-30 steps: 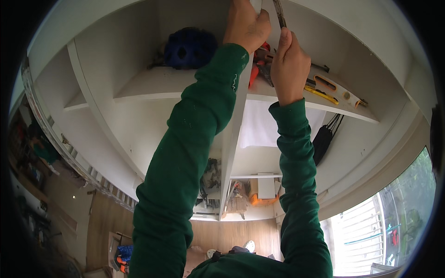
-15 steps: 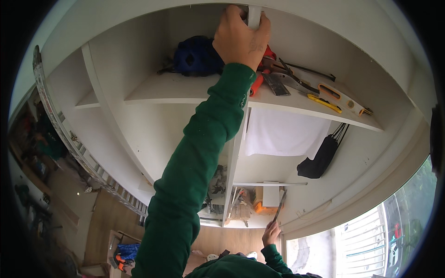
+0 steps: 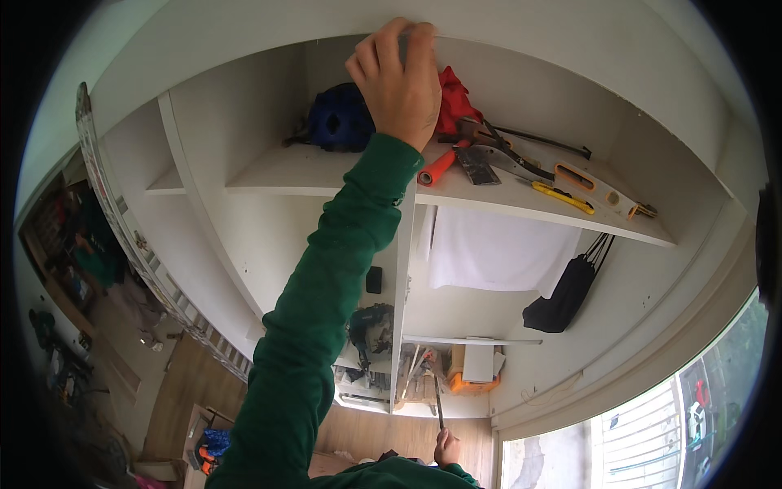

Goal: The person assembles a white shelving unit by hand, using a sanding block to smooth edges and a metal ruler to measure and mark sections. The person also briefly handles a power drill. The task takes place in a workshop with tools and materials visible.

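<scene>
The right hand (image 3: 445, 448), low at six o'clock, is clenched around a thin dark tool (image 3: 437, 403), pointing up. Near twelve o'clock the left hand (image 3: 399, 81) curls its fingers on the cupboard's top edge (image 3: 505, 37); nothing there looks fixed yet. Behind it lie a yellow level (image 3: 599, 189) and an orange box (image 3: 476, 371), two o'clock lower.

White shelf (image 3: 342, 175) with scattered tools (image 3: 521, 163)

A slim, dark, straight metal hand tool (image 3: 437, 401) stands nearly upright, gripped at its lower end in the right hand (image 3: 446, 449), low before the white wardrobe's bottom shelf (image 3: 481, 341) by the central upright panel (image 3: 402, 269).
</scene>
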The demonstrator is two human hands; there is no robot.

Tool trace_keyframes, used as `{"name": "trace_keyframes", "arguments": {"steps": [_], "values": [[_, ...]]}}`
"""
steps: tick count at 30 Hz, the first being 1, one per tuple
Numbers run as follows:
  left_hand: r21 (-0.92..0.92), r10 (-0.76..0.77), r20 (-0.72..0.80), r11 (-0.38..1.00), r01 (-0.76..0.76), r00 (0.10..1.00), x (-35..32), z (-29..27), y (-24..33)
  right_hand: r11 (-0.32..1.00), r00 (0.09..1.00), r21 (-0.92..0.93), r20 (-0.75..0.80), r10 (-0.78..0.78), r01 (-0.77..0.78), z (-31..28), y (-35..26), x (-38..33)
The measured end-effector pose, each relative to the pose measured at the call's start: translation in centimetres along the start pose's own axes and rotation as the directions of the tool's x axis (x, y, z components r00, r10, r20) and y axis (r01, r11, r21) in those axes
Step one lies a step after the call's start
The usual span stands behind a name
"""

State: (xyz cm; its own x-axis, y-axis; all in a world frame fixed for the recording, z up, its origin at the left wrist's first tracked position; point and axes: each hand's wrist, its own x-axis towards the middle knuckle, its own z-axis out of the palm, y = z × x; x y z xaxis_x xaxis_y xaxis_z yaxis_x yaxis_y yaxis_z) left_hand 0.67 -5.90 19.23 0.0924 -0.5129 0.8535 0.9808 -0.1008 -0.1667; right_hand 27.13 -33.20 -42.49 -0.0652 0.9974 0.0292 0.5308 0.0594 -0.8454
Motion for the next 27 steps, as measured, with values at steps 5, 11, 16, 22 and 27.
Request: {"name": "trace_keyframes", "arguments": {"steps": [5,11,16,22,27], "values": [[0.070,0.035,0.008,0.997,-0.036,0.999,0.6,-0.2,0.1,1.000,1.000,0.013,0.026,-0.005,0.005,0.0,-0.2,-0.3],[0.035,0.197,0.157,0.978,-0.205,0.968,3.1,-2.5,-0.6,0.998,0.998,0.024,0.046,0.052,-0.054,-0.5,-0.4,-0.9],[-0.029,0.148,0.282,0.989,-0.146,0.948,4.2,-2.9,-0.5,0.999,0.998,0.027,0.062,0.020,-0.022,-0.3,-0.1,-0.2],[-0.321,-0.308,0.207,0.875,0.361,0.929,3.2,-3.6,-1.3,1.000,0.996,0.016,0.083,-0.022,0.020,-0.2,-0.5,-0.3],[-0.239,-0.494,0.412,0.752,0.614,0.766,-2.2,-5.7,0.1,0.976,0.980,0.095,-0.057,-0.190,0.195,-2.3,-5.4,2.8]]}}
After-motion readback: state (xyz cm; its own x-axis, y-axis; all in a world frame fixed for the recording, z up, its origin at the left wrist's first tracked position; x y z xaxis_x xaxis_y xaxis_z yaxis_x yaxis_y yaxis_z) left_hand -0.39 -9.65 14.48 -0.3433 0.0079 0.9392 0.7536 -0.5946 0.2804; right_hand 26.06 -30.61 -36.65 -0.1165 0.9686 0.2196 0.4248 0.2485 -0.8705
